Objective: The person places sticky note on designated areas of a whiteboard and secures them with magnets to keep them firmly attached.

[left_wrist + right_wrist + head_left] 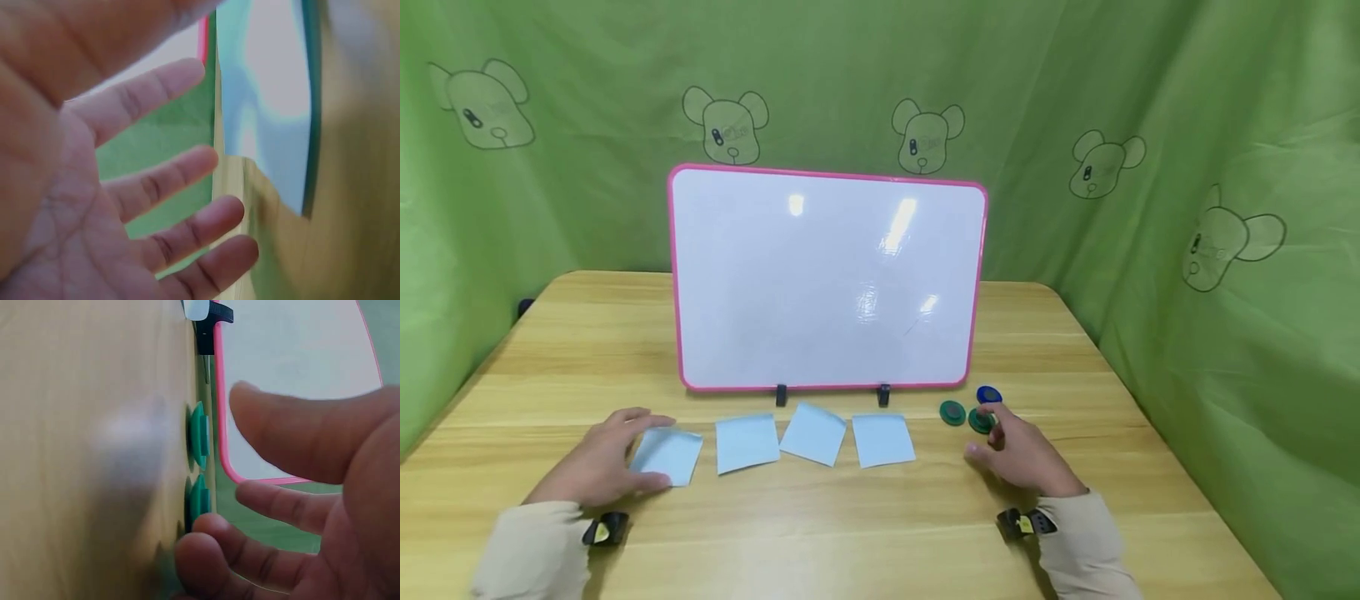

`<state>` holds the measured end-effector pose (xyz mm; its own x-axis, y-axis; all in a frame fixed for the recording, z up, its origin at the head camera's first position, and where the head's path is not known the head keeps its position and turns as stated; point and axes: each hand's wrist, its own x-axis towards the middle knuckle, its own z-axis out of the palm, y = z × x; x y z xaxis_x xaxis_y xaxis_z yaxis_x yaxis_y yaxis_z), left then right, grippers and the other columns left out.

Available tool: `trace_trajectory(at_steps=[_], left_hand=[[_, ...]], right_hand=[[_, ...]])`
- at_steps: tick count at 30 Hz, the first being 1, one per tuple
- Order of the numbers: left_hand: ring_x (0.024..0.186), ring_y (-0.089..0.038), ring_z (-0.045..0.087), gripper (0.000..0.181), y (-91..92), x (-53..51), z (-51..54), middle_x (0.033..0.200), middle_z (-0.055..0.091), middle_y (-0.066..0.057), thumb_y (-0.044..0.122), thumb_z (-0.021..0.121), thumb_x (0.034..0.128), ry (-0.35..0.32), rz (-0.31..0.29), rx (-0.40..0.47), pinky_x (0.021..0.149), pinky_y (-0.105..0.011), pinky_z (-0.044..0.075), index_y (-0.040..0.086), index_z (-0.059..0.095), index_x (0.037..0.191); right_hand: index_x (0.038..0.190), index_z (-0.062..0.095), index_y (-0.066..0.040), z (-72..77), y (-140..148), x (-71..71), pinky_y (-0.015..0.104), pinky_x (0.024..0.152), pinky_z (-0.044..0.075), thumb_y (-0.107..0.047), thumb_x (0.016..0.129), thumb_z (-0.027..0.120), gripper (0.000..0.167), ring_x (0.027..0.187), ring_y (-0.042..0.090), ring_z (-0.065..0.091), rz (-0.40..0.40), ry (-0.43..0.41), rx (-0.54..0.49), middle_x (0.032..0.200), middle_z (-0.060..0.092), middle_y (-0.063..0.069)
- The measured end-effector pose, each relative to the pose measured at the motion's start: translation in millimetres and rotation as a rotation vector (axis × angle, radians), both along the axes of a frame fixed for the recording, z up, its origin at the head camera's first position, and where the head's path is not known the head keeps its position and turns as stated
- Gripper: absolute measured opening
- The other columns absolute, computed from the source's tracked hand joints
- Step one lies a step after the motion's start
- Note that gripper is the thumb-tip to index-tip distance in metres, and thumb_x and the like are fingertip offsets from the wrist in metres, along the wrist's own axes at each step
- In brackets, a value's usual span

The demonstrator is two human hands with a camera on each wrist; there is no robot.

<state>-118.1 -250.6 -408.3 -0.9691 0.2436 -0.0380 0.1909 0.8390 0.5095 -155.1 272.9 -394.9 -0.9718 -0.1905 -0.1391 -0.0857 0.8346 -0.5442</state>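
While our left hand [597,460] spans the leftmost note [674,457], our right hand [1028,454] is beside two green discs [952,412].
Both grasp nothing, fingers loose; any contact, we cannot tell. Three other notes [812,435] lie rightward before the board [820,283], a blue disc [987,393] behind the green pair.
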Motion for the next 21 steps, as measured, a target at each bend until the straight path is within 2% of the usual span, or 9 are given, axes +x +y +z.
trace_trajectory(at_steps=[6, 10, 16, 21], left_hand=[[0.117, -0.059, 0.039, 0.066, 6.9, -1.6, -1.3, 0.137, 0.041, -0.033, 0.029, 0.085, 0.0697, -0.03, -0.029, -0.014, 0.087, -0.069, 0.04, 0.01, 0.061, 0.128], [0.116, -0.055, 0.042, 0.063, 7.7, -2.2, -2.0, 0.134, 0.044, -0.032, 0.021, 0.086, 0.0685, -0.031, -0.013, -0.006, 0.088, -0.069, 0.04, 0.009, 0.062, 0.125], [0.106, -0.042, 0.051, 0.061, 8.8, -0.9, -2.3, 0.125, 0.053, -0.028, 0.014, 0.086, 0.0676, -0.063, 0.012, 0.028, 0.084, -0.061, 0.046, 0.007, 0.06, 0.123], [0.102, -0.042, 0.051, 0.056, 9.7, -2.2, -0.5, 0.117, 0.055, -0.025, 0.009, 0.085, 0.066, -0.03, 0.033, 0.05, 0.078, -0.059, 0.049, 0.009, 0.058, 0.116]], right_hand=[[0.141, 0.041, 0.005, -0.8, -1.0, -1.7, 0.033, 0.064, 0.044, -0.027, 0.091, 0.069, 0.066, 0.073, 0.019, 0.048, 0.006, 0.01, 0.049, 0.086, 0.051, 0.006], [0.139, 0.044, 0.006, -3.0, -1.1, -3.2, 0.035, 0.064, 0.043, -0.03, 0.091, 0.067, 0.063, 0.073, 0.019, 0.048, 0.017, 0.025, 0.074, 0.085, 0.051, 0.005], [0.137, 0.047, 0.003, -6.7, -0.6, -1.8, 0.034, 0.063, 0.043, -0.03, 0.091, 0.068, 0.06, 0.072, 0.019, 0.048, 0.01, 0.012, 0.086, 0.085, 0.052, 0.005], [0.134, 0.051, 0.003, -4.8, -1.4, -3.2, 0.041, 0.07, 0.048, -0.032, 0.091, 0.068, 0.058, 0.081, 0.022, 0.051, 0.003, 0.022, 0.066, 0.093, 0.055, 0.007]])
